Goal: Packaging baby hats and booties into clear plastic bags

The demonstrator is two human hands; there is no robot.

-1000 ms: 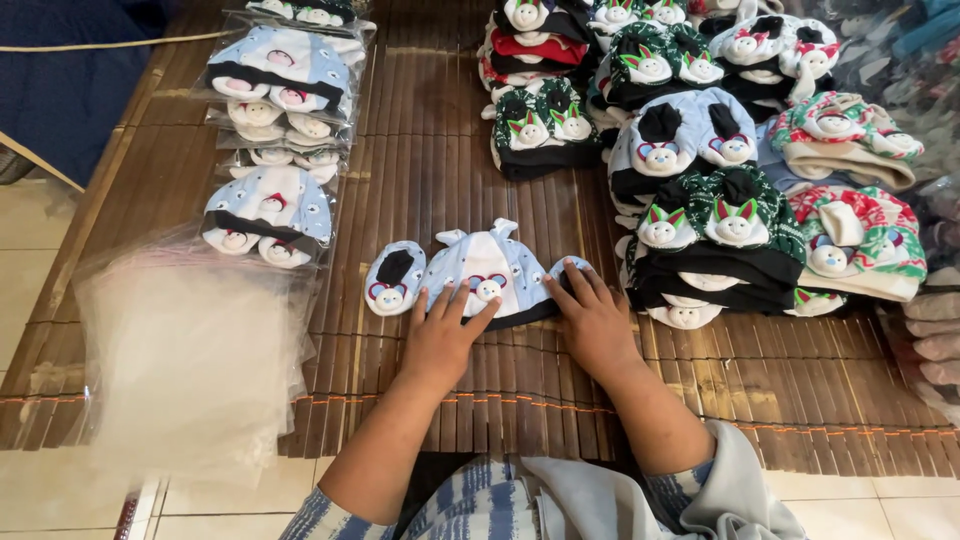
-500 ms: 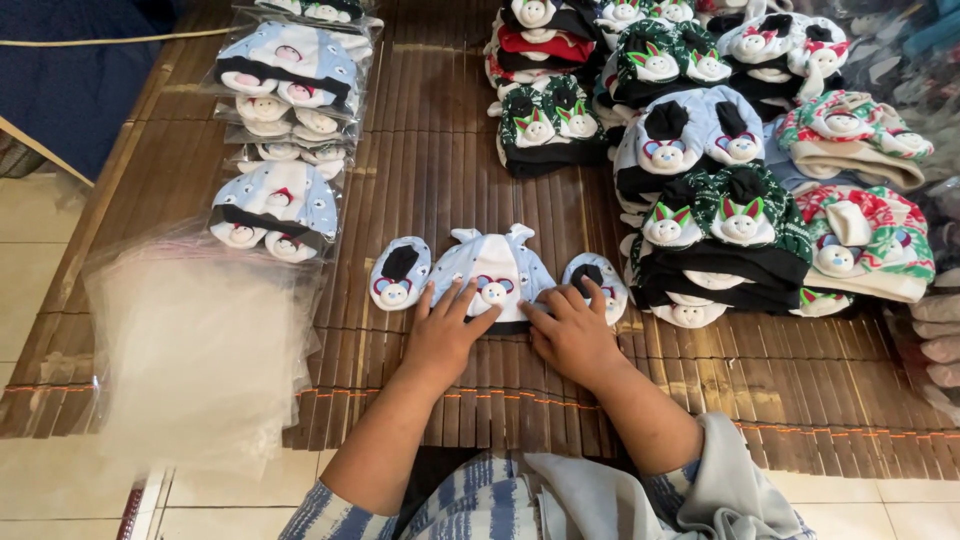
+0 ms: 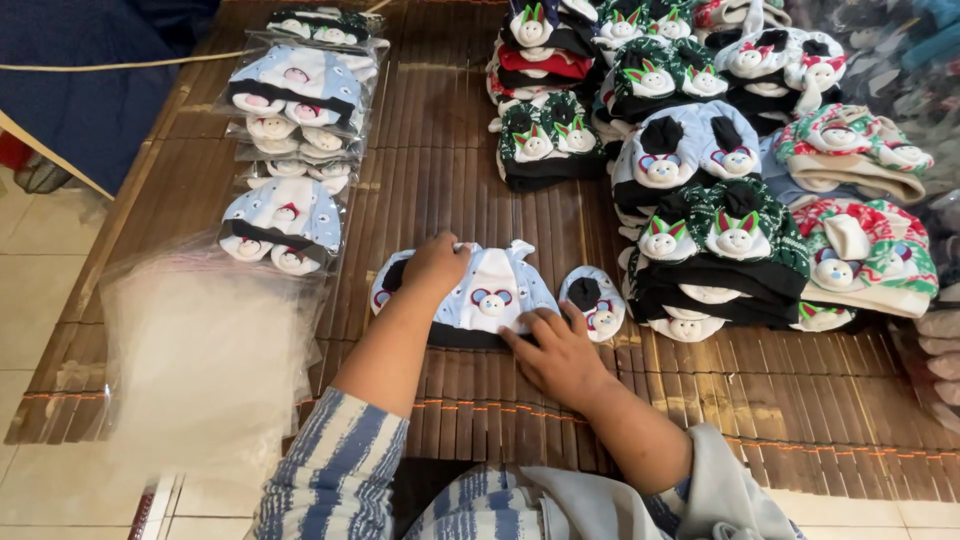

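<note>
1. While I watch through the head camera, my left hand point(image 3: 437, 265) lies flat on the upper left part of a pale blue baby hat point(image 3: 490, 295), fingers loosely spread, pressing rather than gripping.
2. My right hand point(image 3: 556, 347) rests palm down at the hat's lower right edge, fingers splayed and fingertips touching its dark band; it holds nothing.
3. That hat lies flat on the brown bamboo mat point(image 3: 450, 170), near the mat's middle, with a small bear face on its front.
4. One matching bootie point(image 3: 594, 301) sits just beside the hat on its right; another bootie point(image 3: 388, 282) peeks out at the left, partly under my left wrist.
5. To the right I see stacks of hats point(image 3: 715, 250) in green, black, blue and red patterns, close to the right bootie.
6. On the left stand packed sets in clear bags point(image 3: 285, 215), and a pile of empty clear bags point(image 3: 200, 350) lies at the mat's left edge.
</note>
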